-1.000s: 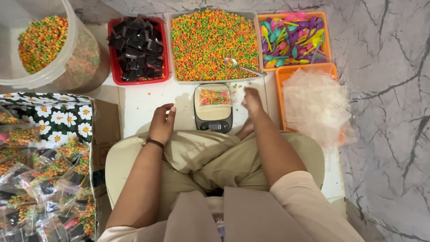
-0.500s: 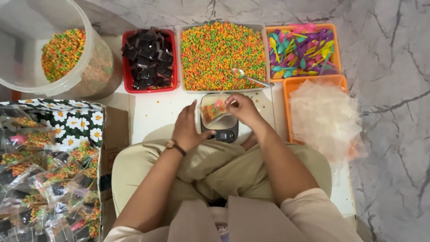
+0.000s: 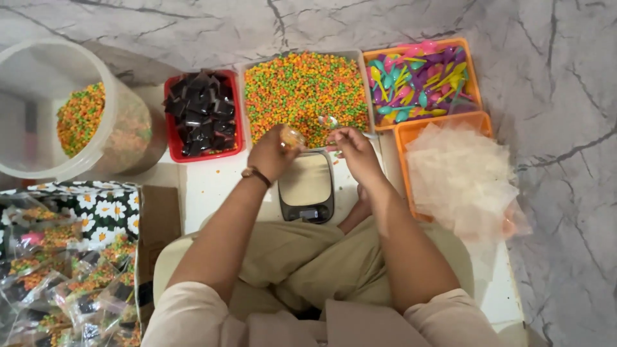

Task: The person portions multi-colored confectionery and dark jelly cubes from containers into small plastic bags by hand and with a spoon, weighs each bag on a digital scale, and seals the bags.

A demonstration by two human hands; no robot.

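Grey-veined marble floor (image 3: 553,83) fills the background, and on it lies a low white board serving as a desk (image 3: 212,186), with the person seated cross-legged at its near edge. Along the far side stand four containers in a row, all within arm's reach: a red rectangular plastic tray of small black sachets (image 3: 202,112), a wide tray heaped with orange, green and yellow candy pellets (image 3: 302,90), an orange tray of mixed pastel plastic spoons (image 3: 421,80), and an orange tray piled with clear plastic bags (image 3: 459,177). A small grey digital scale (image 3: 307,188) sits directly in front of the knees, its platform bare, so that a filled packet can be set down without leaning.

Both hands are raised just over the near edge of the pellet tray. The left hand (image 3: 273,153) is closed around a small clear packet of pellets (image 3: 291,137), held upright with its mouth towards the other hand. The right hand (image 3: 352,144) pinches a metal spoon (image 3: 329,121) whose bowl points at the packet, likely positioned above the tray so spilled pellets fall back in.

At the far left stands a large translucent plastic tub (image 3: 77,115) partly filled with the same pellets. Nearer, a box with a daisy print (image 3: 106,209) holds many finished packets (image 3: 64,283).
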